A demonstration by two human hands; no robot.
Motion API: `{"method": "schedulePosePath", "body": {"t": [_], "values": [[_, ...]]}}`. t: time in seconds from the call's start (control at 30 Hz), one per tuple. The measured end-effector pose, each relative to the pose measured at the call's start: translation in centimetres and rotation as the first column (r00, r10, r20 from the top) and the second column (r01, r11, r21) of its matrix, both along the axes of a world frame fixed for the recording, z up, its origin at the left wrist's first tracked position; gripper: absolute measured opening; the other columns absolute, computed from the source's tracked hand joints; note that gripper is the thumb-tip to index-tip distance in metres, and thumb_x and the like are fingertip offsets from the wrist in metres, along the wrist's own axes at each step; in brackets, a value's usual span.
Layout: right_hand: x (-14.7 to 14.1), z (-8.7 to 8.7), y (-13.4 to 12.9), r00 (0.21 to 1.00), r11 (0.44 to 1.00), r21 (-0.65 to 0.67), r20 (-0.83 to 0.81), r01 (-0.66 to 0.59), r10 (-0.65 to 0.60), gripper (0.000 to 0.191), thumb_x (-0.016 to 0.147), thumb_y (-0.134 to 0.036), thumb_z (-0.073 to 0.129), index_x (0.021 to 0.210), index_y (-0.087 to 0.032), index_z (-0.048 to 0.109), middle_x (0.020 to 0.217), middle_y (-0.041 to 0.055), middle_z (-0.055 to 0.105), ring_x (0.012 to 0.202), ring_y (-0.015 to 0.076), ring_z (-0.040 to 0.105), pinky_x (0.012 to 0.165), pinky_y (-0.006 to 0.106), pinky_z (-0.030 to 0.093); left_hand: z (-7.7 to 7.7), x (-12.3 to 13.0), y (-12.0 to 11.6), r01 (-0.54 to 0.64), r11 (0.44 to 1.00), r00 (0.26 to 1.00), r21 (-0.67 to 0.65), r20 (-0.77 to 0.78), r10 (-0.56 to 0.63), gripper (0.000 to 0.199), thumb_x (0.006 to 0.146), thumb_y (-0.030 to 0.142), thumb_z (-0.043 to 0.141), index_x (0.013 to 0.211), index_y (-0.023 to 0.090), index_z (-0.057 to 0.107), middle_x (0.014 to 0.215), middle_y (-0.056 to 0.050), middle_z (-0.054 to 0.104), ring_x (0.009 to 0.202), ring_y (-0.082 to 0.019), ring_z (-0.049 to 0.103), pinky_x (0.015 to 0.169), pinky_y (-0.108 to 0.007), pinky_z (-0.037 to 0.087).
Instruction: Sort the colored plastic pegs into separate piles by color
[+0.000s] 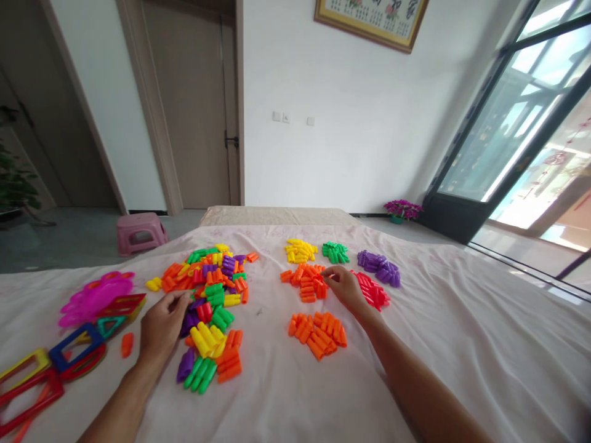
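Observation:
My left hand [164, 317] is at the left edge of a mixed pile of plastic pieces [215, 277], fingers pinched near a green bit and purple pieces [190, 317]; what it holds is too small to name. My right hand [344, 284] reaches over the right side of an orange group [307, 280], its fingers pressed together at an orange piece; whether it grips that piece is unclear. A red group [373, 290] lies just right of this hand. Behind are yellow [300, 250], green [335, 252] and purple [379, 266] groups. Another orange group [318, 334] lies nearer.
At the left of the cloth-covered table [286, 406] lie a magenta flower-shaped piece [99, 298], coloured frames [76, 347] and a lone orange piece [127, 344]. A pink stool [141, 232] stands beyond the table's left edge.

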State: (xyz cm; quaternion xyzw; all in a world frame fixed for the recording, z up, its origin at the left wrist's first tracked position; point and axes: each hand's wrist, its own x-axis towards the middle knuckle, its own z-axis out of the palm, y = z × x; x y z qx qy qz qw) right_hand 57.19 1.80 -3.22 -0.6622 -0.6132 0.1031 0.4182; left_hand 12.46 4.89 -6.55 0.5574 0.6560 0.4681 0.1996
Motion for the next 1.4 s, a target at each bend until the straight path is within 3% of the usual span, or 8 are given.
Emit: {"method": "schedulePosePath", "body": {"t": [0.13, 0.27, 0.43, 0.7, 0.9, 1.07, 1.23, 1.4], "values": [[-3.8, 2.1, 3.0, 0.974, 0.988, -0.012, 0.165, -0.155, 0.155, 0.021, 0.080, -0.016, 0.058, 0.093, -0.019, 0.074, 0.095, 0.0053, 0.073, 0.086, 0.0182, 0.065, 0.080, 0.030, 0.050, 0.1, 0.2, -0.1, 0.008, 1.000, 1.000, 0.005, 0.016, -0.008, 0.040, 0.080, 0.055, 0.055, 0.092, 0.021, 0.072, 0.087, -0.006, 0.077, 0.088, -0.027, 0.070, 0.079, -0.034, 0.049], [-8.9, 3.0, 7.3, 0.897, 0.947, -0.140, 0.305, -0.290, 0.320, 0.037, 0.084, -0.012, 0.056, 0.118, -0.019, 0.069, 0.117, 0.0075, 0.071, 0.102, 0.0194, 0.065, 0.093, 0.031, 0.048, -0.1, 0.0, 0.1, 0.010, 1.000, 0.999, 0.006, 0.031, -0.011, 0.040, 0.081, 0.055, 0.056, 0.092, 0.021, 0.072, 0.087, -0.005, 0.077, 0.088, -0.026, 0.070, 0.077, -0.033, 0.049], [-14.1, 2.0, 12.6, 0.780, 0.898, -0.317, 0.457, -0.306, 0.428, 0.055, 0.088, -0.012, 0.054, 0.142, -0.021, 0.052, 0.144, 0.0097, 0.055, 0.129, 0.0251, 0.052, 0.107, 0.037, 0.041, -0.3, -0.1, 0.2, 0.011, 1.000, 0.998, 0.010, 0.066, -0.011, 0.040, 0.083, 0.055, 0.056, 0.094, 0.021, 0.072, 0.089, -0.004, 0.077, 0.088, -0.025, 0.070, 0.078, -0.032, 0.049], [-17.7, -0.3, 17.7, 0.702, 0.846, -0.403, 0.486, -0.349, 0.521, 0.063, 0.084, -0.009, 0.057, 0.146, -0.020, 0.048, 0.149, 0.0117, 0.050, 0.135, 0.0273, 0.046, 0.108, 0.038, 0.040, -0.1, 0.2, 0.1, 0.008, 0.999, 0.997, 0.037, 0.074, -0.010, 0.040, 0.082, 0.054, 0.056, 0.092, 0.019, 0.072, 0.089, -0.005, 0.077, 0.088, -0.026, 0.069, 0.078, -0.032, 0.049], [-16.8, 0.5, 17.2, 0.696, 0.825, -0.432, 0.462, -0.364, 0.549, 0.046, 0.078, -0.014, 0.066, 0.124, -0.020, 0.066, 0.131, 0.0130, 0.061, 0.114, 0.0267, 0.061, 0.094, 0.033, 0.048, -0.1, 0.2, 0.1, 0.002, 0.999, 0.997, 0.033, 0.075, -0.004, 0.041, 0.082, 0.055, 0.055, 0.091, 0.020, 0.073, 0.089, -0.006, 0.077, 0.087, -0.026, 0.069, 0.078, -0.032, 0.049], [-14.8, 2.0, 14.7, 0.664, 0.744, -0.483, 0.369, -0.461, 0.651, 0.042, 0.071, -0.004, 0.064, 0.107, -0.023, 0.074, 0.114, 0.0029, 0.070, 0.101, 0.0188, 0.066, 0.087, 0.025, 0.050, -0.3, 0.2, 0.2, 0.010, 0.999, 0.996, 0.042, 0.084, -0.013, 0.039, 0.082, 0.054, 0.056, 0.092, 0.020, 0.073, 0.090, -0.005, 0.077, 0.087, -0.025, 0.069, 0.078, -0.031, 0.049], [-13.7, 2.5, 13.0, 0.853, 0.854, -0.425, 0.280, -0.301, 0.441, 0.048, 0.076, -0.010, 0.062, 0.121, -0.023, 0.070, 0.116, 0.0048, 0.071, 0.104, 0.0206, 0.066, 0.086, 0.027, 0.051, -0.3, 0.2, 0.1, 0.007, 0.999, 0.998, 0.048, 0.069, -0.011, 0.039, 0.082, 0.054, 0.056, 0.093, 0.020, 0.073, 0.092, -0.005, 0.077, 0.090, -0.025, 0.069, 0.079, -0.031, 0.049], [-14.7, 1.8, 12.7, 0.874, 0.874, -0.441, 0.320, -0.204, 0.365, 0.030, 0.082, -0.030, 0.066, 0.109, -0.018, 0.073, 0.108, 0.0111, 0.073, 0.101, 0.0274, 0.067, 0.086, 0.034, 0.050, -0.2, 0.2, 0.1, -0.001, 0.998, 0.998, 0.056, 0.059, -0.002, 0.038, 0.082, 0.054, 0.056, 0.091, 0.021, 0.074, 0.093, -0.005, 0.078, 0.089, -0.025, 0.069, 0.078, -0.031, 0.049]]}}
